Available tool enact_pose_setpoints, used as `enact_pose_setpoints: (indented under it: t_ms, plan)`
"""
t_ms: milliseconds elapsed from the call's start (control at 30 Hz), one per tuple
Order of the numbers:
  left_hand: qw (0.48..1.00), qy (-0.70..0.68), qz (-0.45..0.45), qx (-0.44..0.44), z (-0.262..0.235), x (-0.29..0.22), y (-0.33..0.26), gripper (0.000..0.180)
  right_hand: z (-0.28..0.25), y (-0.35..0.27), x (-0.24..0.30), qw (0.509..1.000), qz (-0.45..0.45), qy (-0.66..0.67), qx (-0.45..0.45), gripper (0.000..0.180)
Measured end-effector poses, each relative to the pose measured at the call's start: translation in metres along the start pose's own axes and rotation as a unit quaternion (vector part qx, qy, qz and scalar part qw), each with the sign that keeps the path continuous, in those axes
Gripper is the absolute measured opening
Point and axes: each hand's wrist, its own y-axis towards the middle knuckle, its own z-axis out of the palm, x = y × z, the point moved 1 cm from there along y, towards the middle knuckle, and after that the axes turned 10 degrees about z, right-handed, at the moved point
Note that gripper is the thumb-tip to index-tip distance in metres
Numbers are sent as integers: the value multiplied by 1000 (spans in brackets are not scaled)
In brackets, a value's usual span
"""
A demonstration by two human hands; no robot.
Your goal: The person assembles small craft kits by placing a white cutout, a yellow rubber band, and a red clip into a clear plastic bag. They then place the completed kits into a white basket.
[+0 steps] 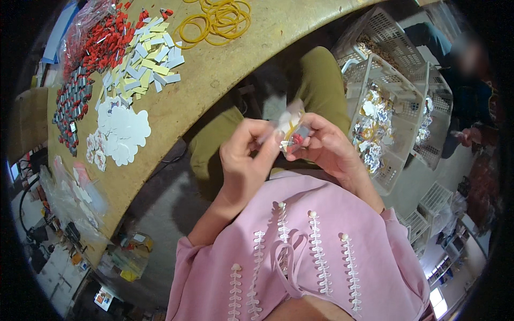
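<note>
Both hands on one small clear bag (292, 131), held over the lap, just off the table (193, 91) edge! Left hand (249, 147): thumb and fingertips pinched together on one side of it. Right hand (332, 144): fingers curled, nearly closed, gripping the other side. Inside, something red, something white, a streak of yellow; the rest is blurred.

Across to the right, the front basket (393, 160): a heap of filled packets (372, 128), white, blue and red showing through. Beside it, the side basket (441, 99) has similar packets in it. Up top, the back basket (393, 32) carries small brownish pieces (369, 45).

Over on the table, clear plastic (91, 18) lies against the red parts (110, 45); whether it contains any, can't tell. Nearer, loose clear bags (69, 187) sprawl, pale pieces showing through.
</note>
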Motion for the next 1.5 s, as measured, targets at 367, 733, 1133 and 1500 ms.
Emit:
enact_pose_setpoints:
  t_ms: [367,733,1133,1500]
  plan:
    - [994,-94,-45,-14,-2,25,12,10,8,2,-1,993,43,-58,-94,28]
    - [990,-111,-79,26,1,20,11,14,-5,6,-9,997,26,-3,-79,19]
    - [980,-147,-131,34,-3,21,13,13,-14,5,-9,997,49,-15,-64,16]
    - [823,262,486,133,-14,-1,3,31,7,-5,8,997,5,35,-65,39]
